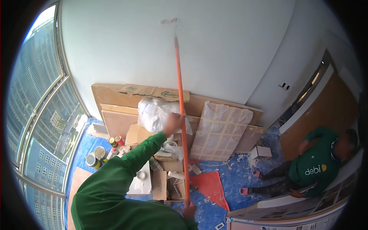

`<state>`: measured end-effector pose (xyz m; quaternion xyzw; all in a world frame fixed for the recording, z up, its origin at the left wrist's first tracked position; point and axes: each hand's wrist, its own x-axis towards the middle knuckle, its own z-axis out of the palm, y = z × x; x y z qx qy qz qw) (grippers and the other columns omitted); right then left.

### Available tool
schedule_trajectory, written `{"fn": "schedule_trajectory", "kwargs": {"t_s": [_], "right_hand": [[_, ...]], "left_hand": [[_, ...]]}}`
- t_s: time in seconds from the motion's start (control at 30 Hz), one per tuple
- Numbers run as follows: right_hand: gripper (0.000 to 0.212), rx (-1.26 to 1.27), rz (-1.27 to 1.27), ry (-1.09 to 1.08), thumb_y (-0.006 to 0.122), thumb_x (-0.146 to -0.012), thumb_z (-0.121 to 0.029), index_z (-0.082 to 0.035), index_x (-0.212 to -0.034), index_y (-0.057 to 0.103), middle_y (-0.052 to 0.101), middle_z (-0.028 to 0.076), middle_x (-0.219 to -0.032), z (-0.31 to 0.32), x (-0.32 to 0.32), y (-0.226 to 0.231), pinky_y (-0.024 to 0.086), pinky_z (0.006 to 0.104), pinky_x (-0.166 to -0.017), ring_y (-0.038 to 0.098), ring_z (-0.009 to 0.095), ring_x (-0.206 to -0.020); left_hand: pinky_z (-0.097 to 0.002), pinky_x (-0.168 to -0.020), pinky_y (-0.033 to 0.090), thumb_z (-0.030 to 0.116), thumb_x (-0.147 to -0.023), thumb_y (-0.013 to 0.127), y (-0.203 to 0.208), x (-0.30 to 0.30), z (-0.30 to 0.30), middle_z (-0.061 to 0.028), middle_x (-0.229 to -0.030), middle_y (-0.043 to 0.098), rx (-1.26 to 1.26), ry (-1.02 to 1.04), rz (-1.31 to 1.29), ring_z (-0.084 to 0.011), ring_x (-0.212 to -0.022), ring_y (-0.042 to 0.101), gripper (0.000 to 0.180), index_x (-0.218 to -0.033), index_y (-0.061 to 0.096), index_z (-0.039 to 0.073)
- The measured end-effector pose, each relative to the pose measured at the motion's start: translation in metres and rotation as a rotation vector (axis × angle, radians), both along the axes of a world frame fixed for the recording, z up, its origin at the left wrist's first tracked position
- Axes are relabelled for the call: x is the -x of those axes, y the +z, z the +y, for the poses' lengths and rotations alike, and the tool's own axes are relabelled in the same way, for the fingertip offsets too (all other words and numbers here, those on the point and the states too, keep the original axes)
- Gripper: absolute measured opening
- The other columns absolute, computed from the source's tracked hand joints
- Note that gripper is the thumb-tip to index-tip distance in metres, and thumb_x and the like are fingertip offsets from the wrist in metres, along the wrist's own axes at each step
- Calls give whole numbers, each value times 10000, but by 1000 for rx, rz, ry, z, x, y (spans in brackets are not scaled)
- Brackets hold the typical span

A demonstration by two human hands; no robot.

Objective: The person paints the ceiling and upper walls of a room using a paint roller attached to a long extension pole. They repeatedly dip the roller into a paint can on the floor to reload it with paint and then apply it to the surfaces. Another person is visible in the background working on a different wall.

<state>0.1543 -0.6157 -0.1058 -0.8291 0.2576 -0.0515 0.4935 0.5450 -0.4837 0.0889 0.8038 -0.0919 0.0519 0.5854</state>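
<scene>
Both hands hold a paint roller on a long orange pole (179, 74). My left hand (175, 123) wraps round the middle of the pole, its green-sleeved arm bent out to the left. Lower down, close to the bottom edge, my right hand (189, 209) grips the pole too. A thin wire frame at the pole's top carries the small pale roller head (168, 22), which is up at the light grey wall (230, 42). Whether it presses on the wall, I cannot tell.
Boards (119, 97) and a taped, wrapped panel (220, 130) lean on the wall. Plastic bags (153, 115), cartons (159, 186) and paint cans (93, 161) crowd the blue-sheeted floor (237, 172). Windows line the left. Another person (314, 165) in green stands right, near a brown door (318, 107).
</scene>
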Motion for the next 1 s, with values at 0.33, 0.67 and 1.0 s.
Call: {"fn": "schedule_trajectory", "kwargs": {"t_s": [0.33, 0.67, 1.0], "right_hand": [[368, -73, 79, -46, 570, -893, -370, -9, -841, 619, 591, 181, -655, 1, 29, 19, 435, 418, -560, 589, 339, -601], [370, 181, 97, -34, 484, -913, -430, -83, -891, 612, 606, 209, -744, -30, 151, -76, 453, 488, -616, 564, 439, -678], [346, 133, -8, -105, 508, -916, -342, -41, -779, 613, 570, 171, -648, -26, 97, -106, 422, 408, -565, 532, 295, -598]], "left_hand": [[-288, -458, 505, 317, -925, 516, -52, 22, -1, -128, -589, 637, 73, -74, 158, -175, -490, 624, 448, -689, 633, -45], [-345, -489, 509, 357, -896, 513, -124, 92, -37, -133, -533, 610, -2, -149, 261, -208, -505, 641, 491, -652, 645, -49], [-382, -556, 499, 322, -877, 509, -73, 50, -46, -176, -555, 605, -47, -117, 85, -267, -535, 642, 445, -684, 646, -55]]}}
